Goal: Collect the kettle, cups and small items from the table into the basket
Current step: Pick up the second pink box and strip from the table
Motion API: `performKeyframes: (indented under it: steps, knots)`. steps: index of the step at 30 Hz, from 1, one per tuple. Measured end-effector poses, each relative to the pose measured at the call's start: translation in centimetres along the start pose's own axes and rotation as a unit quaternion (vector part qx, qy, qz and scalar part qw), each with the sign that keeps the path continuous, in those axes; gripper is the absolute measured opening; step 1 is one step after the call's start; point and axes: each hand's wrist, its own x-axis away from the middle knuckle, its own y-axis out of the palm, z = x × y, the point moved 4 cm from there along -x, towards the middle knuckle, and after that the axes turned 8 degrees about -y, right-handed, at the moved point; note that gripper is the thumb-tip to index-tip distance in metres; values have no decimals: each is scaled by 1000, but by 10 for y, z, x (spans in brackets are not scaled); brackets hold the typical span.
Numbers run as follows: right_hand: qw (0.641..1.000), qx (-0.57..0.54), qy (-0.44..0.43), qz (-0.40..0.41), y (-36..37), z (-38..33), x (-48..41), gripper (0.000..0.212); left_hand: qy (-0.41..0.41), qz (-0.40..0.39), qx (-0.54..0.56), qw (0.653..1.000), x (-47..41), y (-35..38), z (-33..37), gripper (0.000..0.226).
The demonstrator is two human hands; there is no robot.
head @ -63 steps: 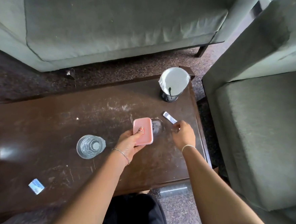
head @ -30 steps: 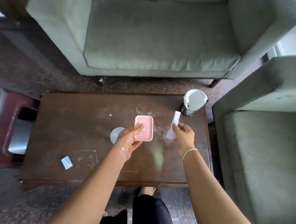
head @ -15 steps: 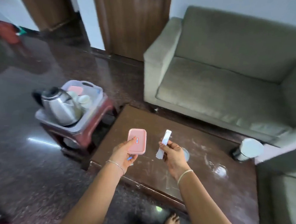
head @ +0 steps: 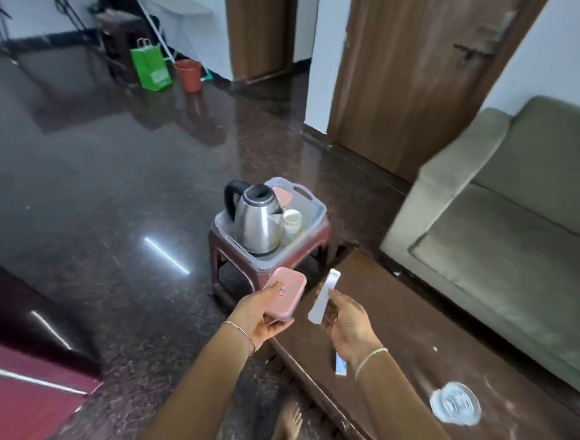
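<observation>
A dark wooden table (head: 443, 361) is seen at right, a glass (head: 455, 406) resting on it. The basket (head: 311, 210) is set on a red stool (head: 271, 270); the kettle (head: 256, 219) and a cup (head: 292, 220) are held inside. A pink box (head: 285, 296) is gripped by the left hand (head: 258, 315); a white sachet (head: 324, 301) is pinched by the right hand (head: 350, 323).
</observation>
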Motion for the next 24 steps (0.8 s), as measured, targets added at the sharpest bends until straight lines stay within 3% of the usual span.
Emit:
performKeyframes:
  steps: [9,14,20,24]
  knots:
    - [998,45,-10,-48,78,-41,-95,13,78,-3,-106,991,-45,26,126,26]
    - [997,52,-11,-50,103,-62,-140,15,111,-4,-135,985,-76,53,196,17]
    - [997,62,-18,33,115,-79,-189,8,116,-7,-157,981,-127,86,265,19]
    - [993,62,-21,95,122,-79,-222,12,99,-6,-184,978,-174,100,309,7]
